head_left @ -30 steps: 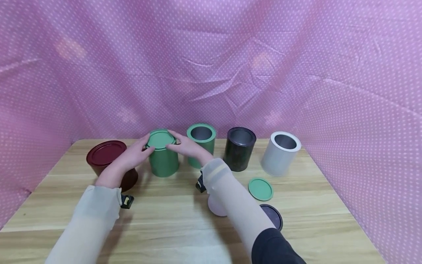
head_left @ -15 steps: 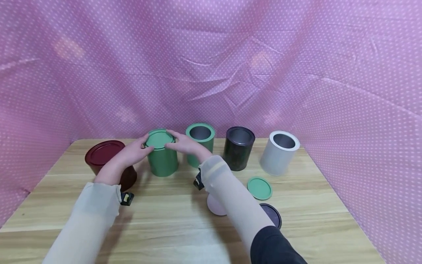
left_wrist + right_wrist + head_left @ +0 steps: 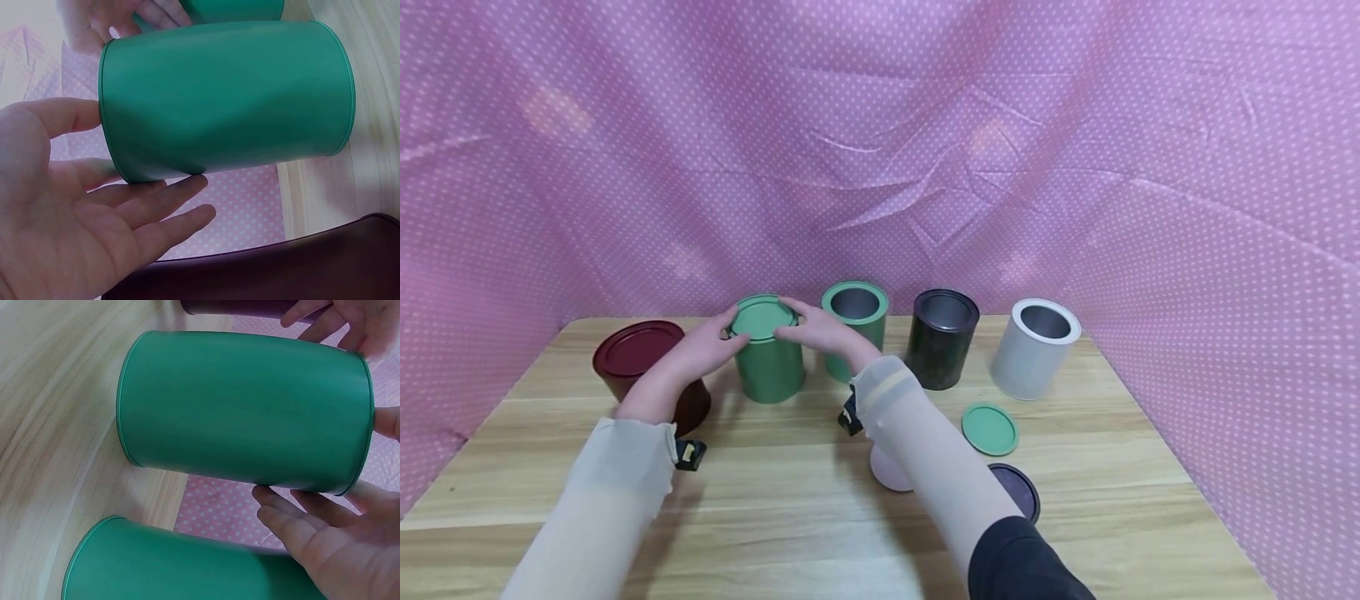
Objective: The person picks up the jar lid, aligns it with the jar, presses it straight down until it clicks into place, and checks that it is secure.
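A green can (image 3: 771, 373) stands upright at the back left, with a green lid (image 3: 763, 317) on its top. My left hand (image 3: 702, 348) touches the left of its rim, thumb at the top edge and fingers spread along the side wall. On the opposite side, my right hand (image 3: 822, 328) touches the rim in much the same way. Both wrist views show the fingers (image 3: 294, 528) fairly straight against the can's upper edge. A dark red can (image 3: 636, 350) with its lid on stands beside the left forearm, partly hidden by it.
An uncovered green can (image 3: 874, 330), a dark can (image 3: 942, 350) and a white can (image 3: 1030, 362) stand along the back. A green lid (image 3: 990, 430), a dark purple lid (image 3: 1022, 492) and a pale lid (image 3: 886, 468) lie on the wooden table (image 3: 760, 533). Pink dotted cloth (image 3: 880, 167) surrounds it.
The head view has shifted very slightly. Both hands stay at the rim of the lidded green can, which stands in the same place.
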Demonstrator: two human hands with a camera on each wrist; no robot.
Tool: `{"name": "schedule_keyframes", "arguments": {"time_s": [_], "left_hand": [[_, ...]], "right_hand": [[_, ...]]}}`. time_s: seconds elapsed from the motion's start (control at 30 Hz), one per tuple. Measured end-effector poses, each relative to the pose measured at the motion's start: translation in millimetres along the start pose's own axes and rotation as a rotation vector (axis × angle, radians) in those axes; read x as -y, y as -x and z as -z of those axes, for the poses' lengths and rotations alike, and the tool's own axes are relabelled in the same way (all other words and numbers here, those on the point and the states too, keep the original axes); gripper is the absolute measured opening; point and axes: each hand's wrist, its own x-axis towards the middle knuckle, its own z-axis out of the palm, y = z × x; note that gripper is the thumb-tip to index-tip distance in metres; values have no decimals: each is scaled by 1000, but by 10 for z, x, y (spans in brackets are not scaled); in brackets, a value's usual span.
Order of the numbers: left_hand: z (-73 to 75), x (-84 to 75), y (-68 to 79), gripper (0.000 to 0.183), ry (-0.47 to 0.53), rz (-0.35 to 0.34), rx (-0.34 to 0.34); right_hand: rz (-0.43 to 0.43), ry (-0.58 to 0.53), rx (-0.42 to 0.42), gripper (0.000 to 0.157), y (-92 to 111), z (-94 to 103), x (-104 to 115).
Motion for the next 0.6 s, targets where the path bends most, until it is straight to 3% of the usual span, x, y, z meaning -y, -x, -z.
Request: {"name": "schedule_keyframes", "arguments": {"time_s": [0.4, 0.6], "left_hand": [[-47, -74, 80, 71, 23, 24, -13], [-51, -110, 115, 71, 44, 18, -78]], "right_hand": [[-12, -8, 0, 68, 80, 4, 14], [31, -13, -26, 68, 147, 35, 76]]}}
